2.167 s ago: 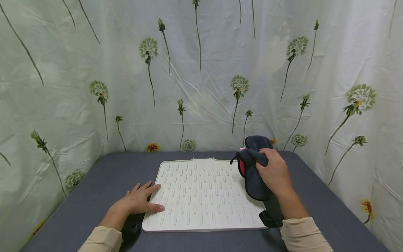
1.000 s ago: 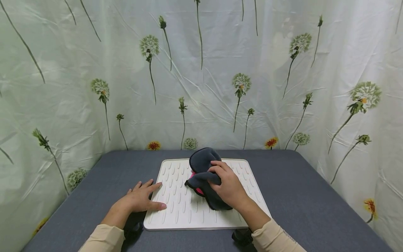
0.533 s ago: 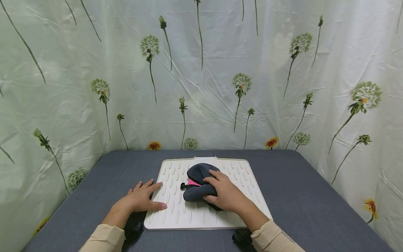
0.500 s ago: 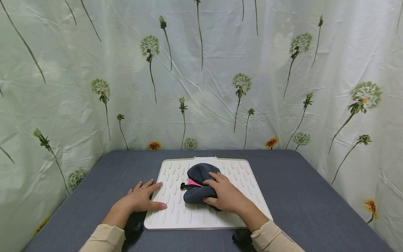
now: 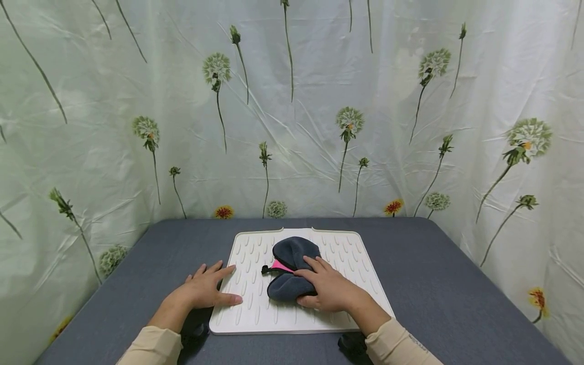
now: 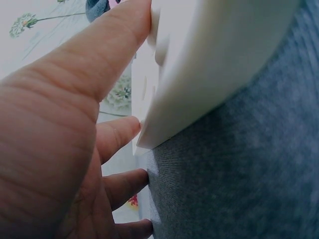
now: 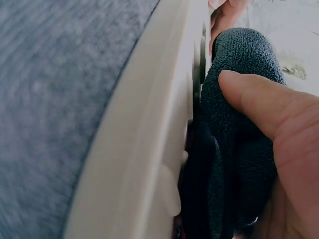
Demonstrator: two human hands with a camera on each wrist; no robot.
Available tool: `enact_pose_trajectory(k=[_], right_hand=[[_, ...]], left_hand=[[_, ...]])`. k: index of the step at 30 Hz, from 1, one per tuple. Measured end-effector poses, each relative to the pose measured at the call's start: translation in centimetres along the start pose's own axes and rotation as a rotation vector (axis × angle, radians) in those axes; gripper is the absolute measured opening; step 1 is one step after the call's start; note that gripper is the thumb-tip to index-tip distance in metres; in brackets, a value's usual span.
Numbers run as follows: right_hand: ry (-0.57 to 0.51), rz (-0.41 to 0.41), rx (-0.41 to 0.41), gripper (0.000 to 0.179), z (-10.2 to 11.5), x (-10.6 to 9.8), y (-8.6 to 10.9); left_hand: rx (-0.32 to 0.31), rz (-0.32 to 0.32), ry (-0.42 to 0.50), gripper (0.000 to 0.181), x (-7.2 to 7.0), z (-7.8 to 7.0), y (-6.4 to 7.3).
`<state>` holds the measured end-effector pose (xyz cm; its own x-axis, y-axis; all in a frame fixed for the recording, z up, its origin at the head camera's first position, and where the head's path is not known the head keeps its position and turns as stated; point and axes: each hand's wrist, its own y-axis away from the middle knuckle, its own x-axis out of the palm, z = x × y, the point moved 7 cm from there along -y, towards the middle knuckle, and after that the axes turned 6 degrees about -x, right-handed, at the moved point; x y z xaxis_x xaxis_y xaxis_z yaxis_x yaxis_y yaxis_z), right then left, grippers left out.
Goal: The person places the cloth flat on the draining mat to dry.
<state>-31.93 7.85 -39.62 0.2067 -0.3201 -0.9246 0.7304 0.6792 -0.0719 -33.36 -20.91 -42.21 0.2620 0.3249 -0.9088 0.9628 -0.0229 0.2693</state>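
Note:
A dark blue, terry-textured fabric piece (image 5: 292, 289) with black edging lies across the middle of the white ridged board (image 5: 248, 317), its two rounded lobes spread. A pink patch (image 5: 279, 264) and a short black tab (image 5: 269, 269) show between the lobes on the left. My right hand (image 5: 335, 290) rests on the piece with spread fingers. In the right wrist view the thumb (image 7: 249, 94) lies along the fabric (image 7: 244, 52). My left hand (image 5: 205, 289) is spread over the board's left edge, thumb and index finger on the board, other fingers on the grey cloth.
A grey-blue cloth (image 5: 438, 294) covers the table under the board. Black wrist bands (image 5: 353, 344) show beneath both forearms. A curtain (image 5: 292, 126) printed with dandelions hangs behind and at the sides.
The right hand has brought the fabric piece from the board's right side to its middle and lowered it. The fold it gripped has loosened and the lobes lie wider. The left hand stays put.

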Motion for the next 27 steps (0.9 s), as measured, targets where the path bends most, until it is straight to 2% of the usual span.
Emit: enact_pose_trajectory(k=[10,14,18,23,27], right_hand=[[-0.120,-0.023,0.028,0.073,-1.0,-0.7,0.0],[-0.166,-0.032,0.042,0.080,-1.9,-1.5,0.0],[-0.201,-0.080,0.071,0.082,-3.2,-2.7,0.2],[-0.209,-0.171,0.185,0.068,-5.5,-4.0,0.9],[-0.137,-0.178,0.250,0.044,-6.6,-4.3,1.1]], left_hand=[[0.004,0.000,-0.022,0.105,0.0,-0.2,0.0],[0.006,0.005,-0.034,0.103,0.1,-0.4,0.0],[0.011,0.017,-0.028,0.097,0.0,-0.9,0.4],[0.019,0.033,-0.004,0.091,-0.3,-2.4,1.2],[0.033,0.007,-0.022,0.087,-0.7,-4.0,1.9]])
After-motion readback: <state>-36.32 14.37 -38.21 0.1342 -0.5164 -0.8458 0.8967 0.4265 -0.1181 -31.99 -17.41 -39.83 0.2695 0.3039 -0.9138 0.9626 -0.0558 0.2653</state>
